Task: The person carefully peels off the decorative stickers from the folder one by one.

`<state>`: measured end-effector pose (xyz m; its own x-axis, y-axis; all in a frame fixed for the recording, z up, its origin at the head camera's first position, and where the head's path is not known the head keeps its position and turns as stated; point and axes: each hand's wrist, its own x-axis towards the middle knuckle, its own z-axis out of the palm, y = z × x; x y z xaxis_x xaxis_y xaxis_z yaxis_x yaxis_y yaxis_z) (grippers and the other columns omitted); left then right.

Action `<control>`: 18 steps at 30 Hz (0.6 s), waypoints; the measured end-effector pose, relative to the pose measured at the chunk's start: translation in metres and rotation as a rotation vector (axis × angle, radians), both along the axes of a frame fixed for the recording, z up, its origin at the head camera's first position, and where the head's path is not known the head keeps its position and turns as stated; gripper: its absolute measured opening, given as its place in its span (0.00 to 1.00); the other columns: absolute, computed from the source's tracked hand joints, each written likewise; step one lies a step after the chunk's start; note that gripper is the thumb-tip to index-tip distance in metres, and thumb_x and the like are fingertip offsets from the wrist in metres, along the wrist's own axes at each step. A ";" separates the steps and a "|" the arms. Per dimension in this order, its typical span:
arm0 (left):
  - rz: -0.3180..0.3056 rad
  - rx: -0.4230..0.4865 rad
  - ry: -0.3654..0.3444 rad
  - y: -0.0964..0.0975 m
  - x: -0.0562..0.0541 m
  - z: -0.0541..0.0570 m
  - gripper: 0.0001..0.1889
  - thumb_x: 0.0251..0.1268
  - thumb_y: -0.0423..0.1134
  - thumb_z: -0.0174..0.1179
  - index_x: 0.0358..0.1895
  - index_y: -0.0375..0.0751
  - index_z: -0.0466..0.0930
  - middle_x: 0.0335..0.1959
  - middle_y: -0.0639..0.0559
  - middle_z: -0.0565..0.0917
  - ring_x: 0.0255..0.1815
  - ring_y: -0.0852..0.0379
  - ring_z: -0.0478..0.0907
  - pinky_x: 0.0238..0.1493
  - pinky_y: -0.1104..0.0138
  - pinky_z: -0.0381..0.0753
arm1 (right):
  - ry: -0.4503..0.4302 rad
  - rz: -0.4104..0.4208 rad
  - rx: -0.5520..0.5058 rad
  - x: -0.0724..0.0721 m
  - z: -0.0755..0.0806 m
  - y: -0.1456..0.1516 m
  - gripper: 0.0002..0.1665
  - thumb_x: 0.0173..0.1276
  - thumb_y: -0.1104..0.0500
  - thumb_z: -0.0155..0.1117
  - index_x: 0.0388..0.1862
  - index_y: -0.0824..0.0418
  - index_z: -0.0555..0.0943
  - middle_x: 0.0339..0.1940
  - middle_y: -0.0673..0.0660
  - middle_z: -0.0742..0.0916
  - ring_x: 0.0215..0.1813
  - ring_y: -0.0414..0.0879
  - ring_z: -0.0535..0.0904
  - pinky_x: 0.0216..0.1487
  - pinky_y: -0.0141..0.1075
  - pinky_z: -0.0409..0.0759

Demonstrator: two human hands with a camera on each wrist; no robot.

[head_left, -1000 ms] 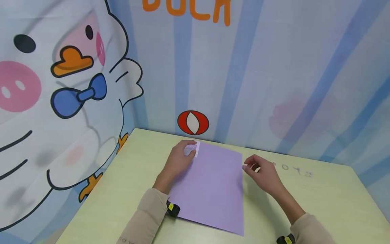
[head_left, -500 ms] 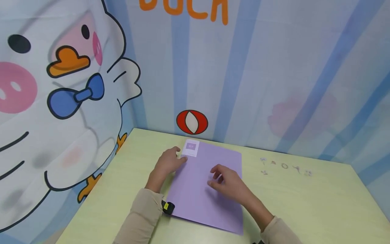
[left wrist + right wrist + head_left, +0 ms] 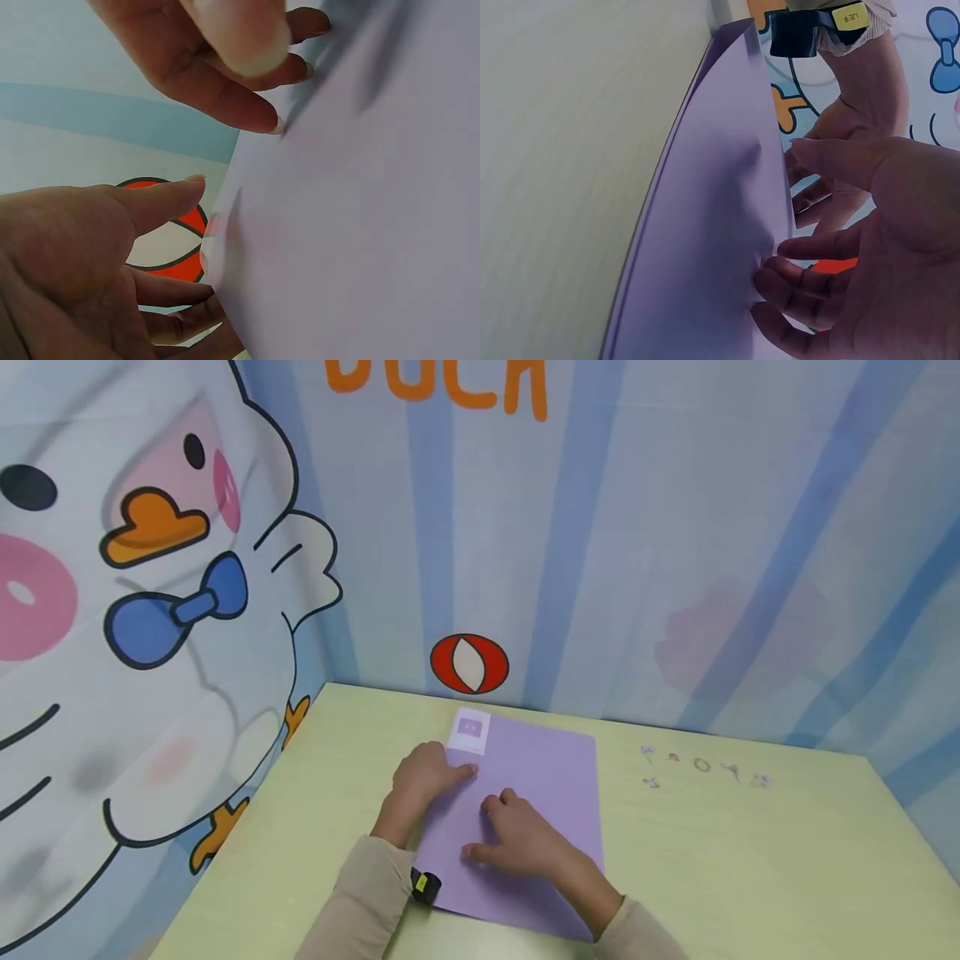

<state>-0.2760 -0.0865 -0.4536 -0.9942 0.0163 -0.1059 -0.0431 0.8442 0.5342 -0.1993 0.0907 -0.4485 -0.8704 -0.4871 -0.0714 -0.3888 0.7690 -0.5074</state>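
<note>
A flat purple folder-like sheet point(image 3: 555, 777) lies on the table, with a white label point(image 3: 470, 732) at its far left corner. Two layers show along its edge in the right wrist view. My left hand point(image 3: 423, 777) is at the sheet's left edge, its thumb stretched over the surface. In the left wrist view that thumb stands apart from the fingers, whose tips are right at the edge. Over the middle of the sheet is my right hand point(image 3: 521, 835), thumb and fingers spread, fingertips close on the surface. Neither hand has anything in its grasp.
Several small flat pieces point(image 3: 702, 765), some flower-like and one a ring, lie on the pale yellow table point(image 3: 735, 860) to the right. A printed fabric backdrop point(image 3: 495, 527) with a duck rises behind and to the left. A black band point(image 3: 426, 887) is on my left wrist.
My left hand has let go of the label corner and slid nearer along the left edge. My right hand has moved left from beside the right edge to over the middle of the sheet.
</note>
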 end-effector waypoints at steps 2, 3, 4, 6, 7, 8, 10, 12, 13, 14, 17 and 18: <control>-0.009 -0.015 -0.005 0.004 0.001 -0.002 0.27 0.65 0.57 0.72 0.39 0.31 0.82 0.27 0.47 0.79 0.27 0.52 0.74 0.26 0.62 0.74 | 0.006 -0.017 0.008 0.003 -0.003 0.000 0.36 0.64 0.46 0.79 0.56 0.72 0.79 0.43 0.59 0.77 0.41 0.50 0.74 0.46 0.48 0.79; -0.014 -0.019 -0.010 0.005 0.001 -0.002 0.26 0.65 0.57 0.72 0.40 0.31 0.82 0.26 0.47 0.79 0.27 0.52 0.74 0.26 0.62 0.73 | 0.003 -0.024 0.004 0.004 -0.005 -0.001 0.36 0.64 0.46 0.79 0.56 0.73 0.78 0.42 0.59 0.77 0.40 0.51 0.74 0.45 0.48 0.79; -0.018 -0.020 -0.015 0.006 0.002 -0.002 0.26 0.65 0.56 0.72 0.40 0.31 0.82 0.26 0.47 0.79 0.27 0.52 0.75 0.26 0.63 0.73 | 0.002 -0.028 0.002 0.005 -0.006 -0.001 0.37 0.65 0.45 0.79 0.56 0.73 0.78 0.42 0.60 0.76 0.40 0.51 0.74 0.45 0.49 0.79; -0.026 -0.022 -0.028 0.008 0.004 -0.002 0.26 0.66 0.56 0.72 0.41 0.31 0.82 0.27 0.47 0.79 0.27 0.52 0.75 0.26 0.63 0.73 | 0.004 -0.030 -0.012 0.007 -0.008 -0.003 0.39 0.66 0.45 0.78 0.58 0.75 0.76 0.42 0.60 0.77 0.41 0.52 0.74 0.46 0.50 0.80; -0.029 -0.023 -0.034 0.009 0.005 -0.001 0.26 0.67 0.56 0.71 0.42 0.31 0.82 0.27 0.47 0.79 0.26 0.52 0.75 0.25 0.63 0.73 | 0.007 -0.030 -0.015 0.008 -0.009 -0.004 0.40 0.66 0.45 0.78 0.59 0.76 0.76 0.42 0.61 0.77 0.42 0.52 0.75 0.47 0.50 0.80; -0.030 -0.023 -0.039 0.009 0.005 -0.001 0.26 0.67 0.56 0.70 0.42 0.31 0.82 0.26 0.47 0.79 0.26 0.52 0.75 0.25 0.64 0.73 | 0.010 -0.029 -0.021 0.008 -0.009 -0.005 0.41 0.67 0.44 0.77 0.59 0.77 0.75 0.42 0.61 0.77 0.42 0.52 0.75 0.47 0.50 0.81; -0.038 -0.018 -0.042 0.009 0.007 0.002 0.25 0.69 0.56 0.68 0.41 0.32 0.81 0.26 0.47 0.79 0.25 0.52 0.76 0.23 0.64 0.72 | 0.007 -0.031 -0.034 0.008 -0.010 -0.008 0.39 0.68 0.43 0.76 0.56 0.76 0.75 0.41 0.61 0.77 0.42 0.52 0.75 0.46 0.50 0.80; -0.049 -0.008 -0.045 0.010 0.009 0.006 0.24 0.71 0.56 0.66 0.39 0.32 0.80 0.25 0.46 0.78 0.23 0.53 0.75 0.22 0.64 0.72 | 0.007 -0.038 -0.045 0.006 -0.011 -0.009 0.35 0.68 0.42 0.76 0.50 0.72 0.76 0.39 0.60 0.77 0.39 0.52 0.75 0.43 0.48 0.79; -0.053 -0.002 -0.048 0.011 0.010 0.008 0.24 0.72 0.56 0.65 0.39 0.33 0.80 0.25 0.46 0.78 0.23 0.53 0.75 0.22 0.65 0.71 | 0.002 -0.041 -0.049 0.006 -0.012 -0.010 0.34 0.68 0.41 0.75 0.47 0.70 0.76 0.38 0.59 0.76 0.38 0.51 0.74 0.41 0.46 0.78; -0.057 0.000 -0.048 0.012 0.011 0.010 0.24 0.73 0.56 0.65 0.39 0.33 0.80 0.25 0.46 0.78 0.23 0.53 0.75 0.22 0.64 0.71 | 0.001 -0.042 -0.054 0.006 -0.013 -0.010 0.32 0.68 0.40 0.75 0.44 0.67 0.75 0.37 0.58 0.76 0.37 0.50 0.73 0.39 0.45 0.77; -0.060 0.001 -0.054 0.014 0.014 0.015 0.25 0.74 0.56 0.64 0.44 0.31 0.80 0.26 0.46 0.78 0.24 0.52 0.76 0.23 0.64 0.72 | 0.002 -0.044 -0.051 0.006 -0.015 -0.010 0.32 0.67 0.37 0.75 0.39 0.62 0.73 0.34 0.55 0.74 0.34 0.49 0.71 0.36 0.42 0.74; -0.061 0.000 -0.053 0.014 0.014 0.016 0.26 0.74 0.56 0.64 0.47 0.30 0.80 0.27 0.46 0.78 0.25 0.52 0.76 0.24 0.64 0.72 | 0.005 -0.043 -0.047 0.006 -0.016 -0.011 0.32 0.67 0.36 0.75 0.39 0.61 0.73 0.34 0.55 0.74 0.34 0.49 0.71 0.35 0.42 0.73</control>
<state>-0.2617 -0.0721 -0.4373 -0.9844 0.0763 -0.1587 -0.0203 0.8462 0.5325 -0.1934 0.0802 -0.4641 -0.8911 -0.4516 -0.0452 -0.3579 0.7605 -0.5418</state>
